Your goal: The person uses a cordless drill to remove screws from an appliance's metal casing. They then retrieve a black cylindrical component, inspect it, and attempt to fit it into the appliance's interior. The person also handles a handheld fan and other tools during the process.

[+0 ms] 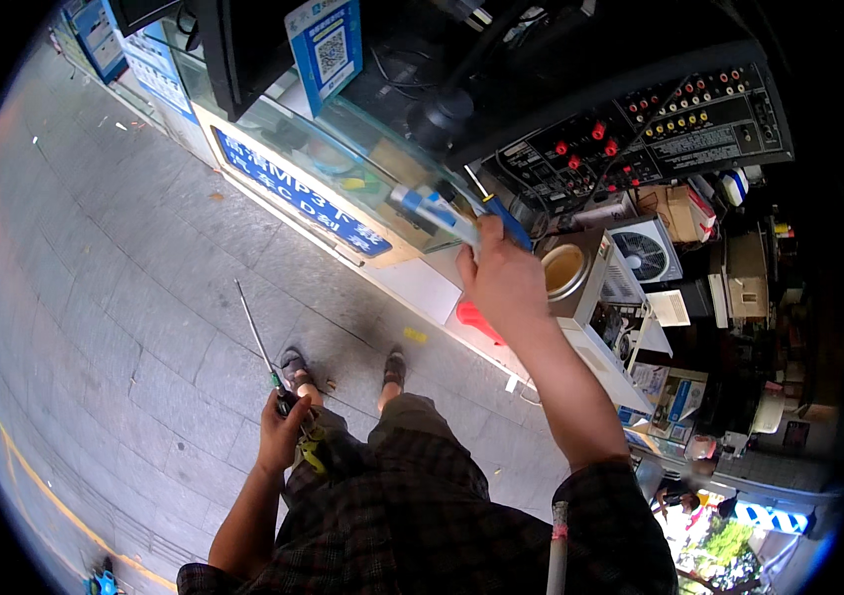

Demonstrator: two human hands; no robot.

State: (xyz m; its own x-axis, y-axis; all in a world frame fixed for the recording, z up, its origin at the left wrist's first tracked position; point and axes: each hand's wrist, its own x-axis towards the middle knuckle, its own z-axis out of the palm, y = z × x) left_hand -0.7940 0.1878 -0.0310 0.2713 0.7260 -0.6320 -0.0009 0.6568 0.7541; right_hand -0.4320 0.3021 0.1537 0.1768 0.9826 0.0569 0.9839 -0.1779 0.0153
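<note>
At the lower left, my left hand [281,434] is closed around the dark green handle of a long screwdriver [255,329], its shaft pointing up and away. A tool with yellow-green handles [315,452] shows just beside that hand; whether the fingers hold it too is unclear. My right hand [509,283] reaches out over the counter edge, its fingers closed on a slim clear and white object with blue bands [439,212], blurred. Right behind those fingers is a blue-handled screwdriver [507,220]; I cannot tell if it is touched. A round metal-rimmed tin [565,270] stands right of the hand.
A glass counter [382,164] runs diagonally, with a blue code stand [328,50] on it. An audio amplifier [640,129] shows its rear sockets. A red object [479,322], an opened beige case [615,327] and a boxy fan [645,250] sit near my right arm.
</note>
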